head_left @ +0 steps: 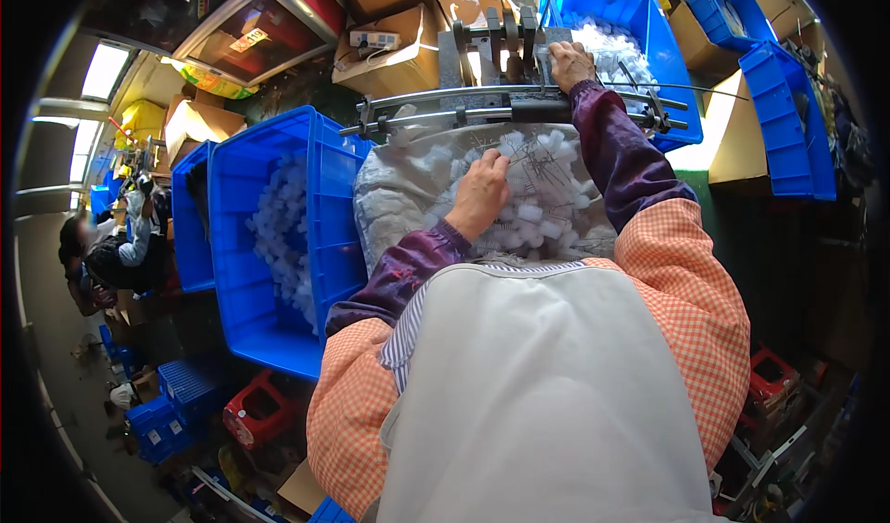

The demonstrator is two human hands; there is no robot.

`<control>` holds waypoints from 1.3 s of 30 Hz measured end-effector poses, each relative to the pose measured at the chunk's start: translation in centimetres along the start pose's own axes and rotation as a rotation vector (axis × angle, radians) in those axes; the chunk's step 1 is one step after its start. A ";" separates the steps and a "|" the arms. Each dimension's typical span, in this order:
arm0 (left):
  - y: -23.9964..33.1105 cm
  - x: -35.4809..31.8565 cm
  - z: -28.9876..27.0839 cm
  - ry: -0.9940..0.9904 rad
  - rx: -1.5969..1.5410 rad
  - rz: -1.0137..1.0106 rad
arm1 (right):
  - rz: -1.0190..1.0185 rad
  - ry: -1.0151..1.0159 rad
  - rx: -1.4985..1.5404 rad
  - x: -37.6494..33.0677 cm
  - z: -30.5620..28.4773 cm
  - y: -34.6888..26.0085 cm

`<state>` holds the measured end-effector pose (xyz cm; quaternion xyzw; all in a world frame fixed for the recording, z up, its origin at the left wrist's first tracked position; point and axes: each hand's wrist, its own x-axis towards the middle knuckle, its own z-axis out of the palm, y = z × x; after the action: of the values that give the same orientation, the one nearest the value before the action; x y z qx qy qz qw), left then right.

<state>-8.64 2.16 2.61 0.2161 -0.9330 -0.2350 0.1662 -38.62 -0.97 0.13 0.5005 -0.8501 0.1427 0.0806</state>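
A pale cloth point(385, 194) lies before me, heaped with small white plastic pieces point(530, 215) and thin metal pins point(538, 159). Over the heap is my left hand point(481, 195), its fingers curled together at the edge of the pins; whatever is between the fingertips is too small to make out. My right hand point(571, 65) is farther off, closed at the right side of a metal bench machine point(505, 55). Its fingers hide what they grip there. Two metal rods point(445, 106) run across the machine's near side, between the hands.
A large blue bin point(269, 328) with more white pieces stands at my left. Another blue bin point(663, 45) of white pieces sits behind the machine, to the right. Blue crates point(788, 124) and cardboard boxes point(394, 69) crowd the sides. A person point(120, 254) is at far left.
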 end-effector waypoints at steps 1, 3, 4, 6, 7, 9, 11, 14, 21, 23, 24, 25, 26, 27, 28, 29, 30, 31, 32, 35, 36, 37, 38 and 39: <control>0.1 0.0 -0.2 0.003 -0.002 0.004 | -0.002 0.003 0.002 0.1 0.0 0.1; 0.5 -0.1 -0.6 0.004 -0.019 -0.019 | 0.003 -0.011 -0.023 0.0 0.0 0.1; 0.8 -0.1 -0.9 0.005 -0.032 -0.045 | 0.010 -0.025 -0.049 0.0 0.0 -0.1; 1.0 0.0 -1.1 0.008 -0.048 -0.071 | 0.011 -0.033 -0.054 0.1 -0.3 -0.2; 1.0 0.0 -1.2 0.007 -0.054 -0.074 | 0.006 -0.032 -0.031 0.1 -0.2 -0.1; 0.9 -0.1 -1.3 0.025 -0.038 -0.049 | -0.005 -0.029 0.000 0.0 -0.1 0.0; 0.8 0.0 -1.5 0.067 0.005 0.013 | -0.016 -0.019 0.014 0.2 0.1 0.2; 1.2 -0.1 -1.7 0.075 -0.083 -0.025 | -0.012 -0.048 0.029 0.6 0.3 0.4; 1.1 0.0 -1.8 0.095 -0.093 -0.062 | 0.177 -0.141 -0.088 0.9 -0.7 -0.4; 0.9 0.0 -2.2 0.116 -0.085 -0.053 | 0.205 -0.061 -0.172 0.1 -1.0 0.1; 0.9 0.1 -2.5 0.138 -0.046 -0.065 | 0.217 -0.053 -0.160 -0.2 -1.1 0.4; 1.0 0.2 -2.8 0.158 -0.007 -0.082 | 0.194 -0.055 -0.154 -0.7 -1.4 0.2; 1.1 0.2 -3.1 0.178 0.031 -0.099 | 0.171 -0.057 -0.147 -1.1 -1.8 0.0; 1.1 0.1 -3.3 0.179 0.019 -0.096 | 0.147 -0.060 -0.140 -1.4 -1.9 -0.2; 1.1 0.3 -3.5 0.181 0.008 -0.083 | 0.134 -0.065 -0.094 -1.3 -1.7 -0.2; 1.2 0.4 -3.8 0.184 -0.003 -0.072 | 0.159 -0.072 -0.092 -1.3 -1.4 -0.2; 1.5 0.6 -4.2 0.197 -0.054 -0.051 | 0.183 -0.079 -0.089 -1.2 -1.0 -0.5; 1.7 0.6 -4.6 0.209 -0.104 -0.035 | 0.204 -0.090 -0.085 -1.2 -0.8 -1.0; 2.0 0.7 -4.9 0.221 -0.155 -0.020 | 0.181 -0.080 -0.073 -1.1 -0.7 -1.5; 2.4 0.8 -5.5 0.182 -0.206 -0.033 | 0.144 -0.110 -0.131 -0.6 -0.5 -3.9; 2.4 0.8 -5.5 0.189 -0.206 -0.020 | 0.113 -0.079 -0.141 -0.6 0.0 -4.3; 2.4 0.8 -5.6 0.198 -0.205 -0.007 | 0.102 -0.073 -0.125 -0.5 0.1 -5.0; 2.4 0.8 -5.6 0.206 -0.203 0.006 | 0.092 -0.068 -0.110 -0.5 0.1 -5.6; 2.4 0.8 -5.7 0.200 -0.230 -0.013 | 0.083 -0.062 -0.095 -0.4 0.1 -6.0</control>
<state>-7.75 1.58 8.77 0.2240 -0.8771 -0.3189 0.2807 -33.17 -3.37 0.91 0.4648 -0.8779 0.0899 0.0718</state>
